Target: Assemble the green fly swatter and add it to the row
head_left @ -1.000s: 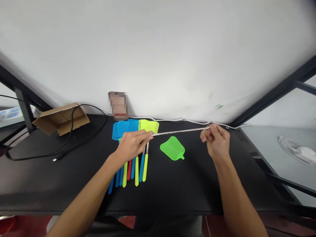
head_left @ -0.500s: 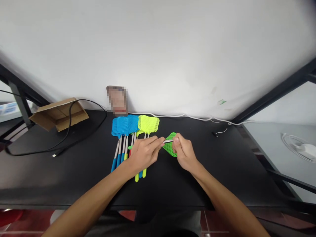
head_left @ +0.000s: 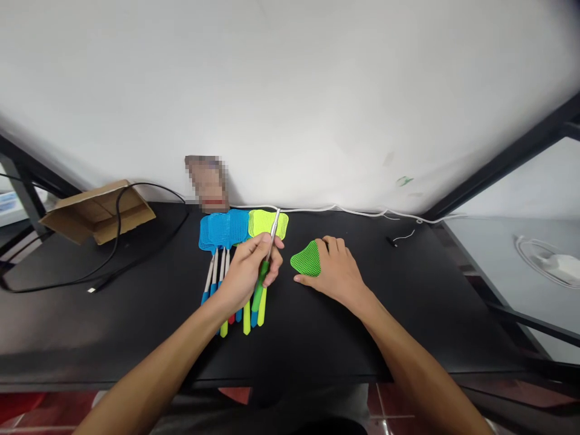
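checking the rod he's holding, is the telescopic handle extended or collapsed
Collapsed: the left hand grips the green-handled metal rod, which ends just above the fingers; the loose green swatter head lies unattached under the right hand.

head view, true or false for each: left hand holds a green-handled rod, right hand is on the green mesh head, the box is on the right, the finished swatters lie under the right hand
1. The left hand holds a green-handled rod. True.
2. The right hand rests on the green mesh head. True.
3. The box is on the table's right. False: it sits at the far left.
4. The swatters lie under the right hand. False: they lie by the left hand.
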Motion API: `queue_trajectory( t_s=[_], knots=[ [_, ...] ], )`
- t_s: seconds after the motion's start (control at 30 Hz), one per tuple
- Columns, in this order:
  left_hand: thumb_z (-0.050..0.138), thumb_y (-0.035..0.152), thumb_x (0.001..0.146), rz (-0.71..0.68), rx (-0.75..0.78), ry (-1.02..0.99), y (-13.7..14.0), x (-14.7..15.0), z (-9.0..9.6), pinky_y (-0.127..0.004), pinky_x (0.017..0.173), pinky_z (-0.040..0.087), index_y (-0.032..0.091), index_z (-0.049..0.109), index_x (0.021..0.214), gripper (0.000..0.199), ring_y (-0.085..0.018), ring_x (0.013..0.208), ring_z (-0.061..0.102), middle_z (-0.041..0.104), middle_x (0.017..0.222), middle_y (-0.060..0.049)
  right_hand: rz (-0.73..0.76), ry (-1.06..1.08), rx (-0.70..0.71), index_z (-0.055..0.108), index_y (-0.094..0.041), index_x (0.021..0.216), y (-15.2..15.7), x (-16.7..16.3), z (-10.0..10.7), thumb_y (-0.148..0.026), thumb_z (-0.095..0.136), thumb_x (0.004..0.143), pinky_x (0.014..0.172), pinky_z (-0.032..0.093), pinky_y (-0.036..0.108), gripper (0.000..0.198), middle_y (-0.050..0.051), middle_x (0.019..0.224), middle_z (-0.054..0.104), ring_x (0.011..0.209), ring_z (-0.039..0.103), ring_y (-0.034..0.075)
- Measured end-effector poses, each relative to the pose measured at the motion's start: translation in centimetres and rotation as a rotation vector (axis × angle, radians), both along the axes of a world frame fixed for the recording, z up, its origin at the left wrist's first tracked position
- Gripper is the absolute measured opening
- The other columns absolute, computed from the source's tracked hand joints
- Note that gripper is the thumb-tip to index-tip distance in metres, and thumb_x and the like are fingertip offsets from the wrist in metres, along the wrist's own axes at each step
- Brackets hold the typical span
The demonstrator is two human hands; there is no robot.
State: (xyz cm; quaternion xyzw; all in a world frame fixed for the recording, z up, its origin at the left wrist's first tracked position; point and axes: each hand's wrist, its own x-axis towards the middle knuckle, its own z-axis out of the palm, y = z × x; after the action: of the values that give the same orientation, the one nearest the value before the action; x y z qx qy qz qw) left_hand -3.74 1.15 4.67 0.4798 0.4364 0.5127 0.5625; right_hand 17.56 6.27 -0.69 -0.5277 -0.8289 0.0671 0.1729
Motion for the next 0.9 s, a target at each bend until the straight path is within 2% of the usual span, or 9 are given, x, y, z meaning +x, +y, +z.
queue_trajectory(
  t_s=[0.1, 0.23, 0.37, 0.43, 0.5, 0.63, 0.77, 0.83, 0.9],
  knots=[
    [0.045, 0.048, 0.105, -0.030, -0.060, -0.035, 0.1, 0.7, -1.1, -0.024, 0.048, 0.037, 0.018, 0.056, 0.094, 0.034, -0.009, 0.041, 0.045, 0.060, 0.057, 0.003, -0.045, -0.051, -0.003, 0.056, -0.014, 0.131, -0.4, -0.4, -0.7, -0.072, 0.084, 0.060, 0.089, 0.047, 0.054, 0.095, 0.022, 0.116, 0.060, 0.108, 0.054, 0.042],
    [0.045, 0.049, 0.105, -0.155, -0.098, -0.012, -0.3, 1.7, -1.9, -0.024, 0.051, 0.040, 0.017, 0.056, 0.093, 0.036, -0.010, 0.042, 0.049, 0.064, 0.058, 0.001, -0.071, -0.015, -0.056, 0.061, -0.016, 0.108, 0.0, 0.0, -0.6, -0.069, 0.085, 0.059, 0.080, 0.048, 0.047, 0.076, 0.015, 0.099, 0.059, 0.097, 0.055, 0.036],
    [0.046, 0.050, 0.105, -0.235, -0.107, 0.035, -0.8, 2.3, -2.2, -0.023, 0.050, 0.041, 0.017, 0.055, 0.095, 0.035, -0.010, 0.044, 0.052, 0.067, 0.063, 0.000, -0.003, 0.215, -0.143, 0.059, -0.021, 0.080, 1.3, 1.0, 0.1, -0.047, 0.074, 0.083, 0.071, 0.045, 0.034, 0.031, 0.004, 0.085, 0.056, 0.080, 0.056, 0.022],
    [0.046, 0.052, 0.104, -0.268, -0.117, 0.047, -0.9, 2.4, -2.4, -0.023, 0.049, 0.042, 0.017, 0.057, 0.101, 0.037, -0.011, 0.043, 0.053, 0.069, 0.065, -0.001, 0.022, 0.451, -0.177, 0.058, -0.020, 0.071, 1.8, 1.5, 0.6, -0.042, 0.066, 0.091, 0.066, 0.043, 0.031, 0.031, 0.002, 0.077, 0.056, 0.070, 0.053, 0.018],
    [0.046, 0.055, 0.103, -0.299, -0.135, 0.044, -0.8, 2.4, -2.8, -0.023, 0.046, 0.042, 0.017, 0.058, 0.105, 0.040, -0.012, 0.043, 0.055, 0.070, 0.066, -0.003, -0.009, 0.769, -0.235, 0.064, -0.019, 0.075, 2.1, 2.0, 1.1, -0.046, 0.065, 0.093, 0.060, 0.042, 0.030, 0.033, 0.001, 0.074, 0.058, 0.066, 0.053, 0.017],
    [0.044, 0.056, 0.103, -0.342, -0.141, 0.032, -0.8, 2.3, -3.2, -0.023, 0.046, 0.039, 0.018, 0.055, 0.100, 0.040, -0.012, 0.044, 0.057, 0.072, 0.070, -0.005, -0.162, 1.336, -0.335, 0.068, -0.022, 0.101, 1.9, 2.3, 1.9, -0.054, 0.067, 0.093, 0.046, 0.035, 0.025, 0.033, 0.001, 0.079, 0.061, 0.058, 0.049, 0.013],
    [0.047, 0.053, 0.103, -0.366, -0.118, 0.040, -0.8, 2.3, -3.2, -0.025, 0.052, 0.043, 0.019, 0.051, 0.094, 0.036, -0.013, 0.045, 0.058, 0.074, 0.069, -0.005, -0.162, 1.522, -0.277, 0.059, -0.029, 0.105, 1.3, 1.8, 2.7, -0.052, 0.061, 0.098, 0.038, 0.027, 0.023, 0.024, -0.004, 0.077, 0.052, 0.044, 0.031, 0.007],
    [0.050, 0.053, 0.102, -0.377, -0.107, 0.052, -0.8, 2.3, -3.2, -0.025, 0.053, 0.043, 0.020, 0.049, 0.093, 0.035, -0.013, 0.046, 0.059, 0.075, 0.070, -0.005, -0.102, 1.534, -0.267, 0.055, -0.031, 0.107, 0.9, 1.5, 3.1, -0.051, 0.059, 0.099, 0.040, 0.034, 0.023, 0.021, -0.004, 0.083, 0.055, 0.044, 0.036, 0.007],
    [0.051, 0.053, 0.102, -0.388, -0.104, 0.059, -0.9, 2.2, -3.2, -0.025, 0.053, 0.042, 0.020, 0.048, 0.094, 0.034, -0.014, 0.047, 0.061, 0.075, 0.071, -0.006, -0.044, 1.517, -0.284, 0.053, -0.032, 0.111, 0.6, 1.2, 3.4, -0.048, 0.061, 0.099, 0.046, 0.045, 0.025, 0.022, -0.002, 0.092, 0.059, 0.051, 0.052, 0.009]
  ],
)
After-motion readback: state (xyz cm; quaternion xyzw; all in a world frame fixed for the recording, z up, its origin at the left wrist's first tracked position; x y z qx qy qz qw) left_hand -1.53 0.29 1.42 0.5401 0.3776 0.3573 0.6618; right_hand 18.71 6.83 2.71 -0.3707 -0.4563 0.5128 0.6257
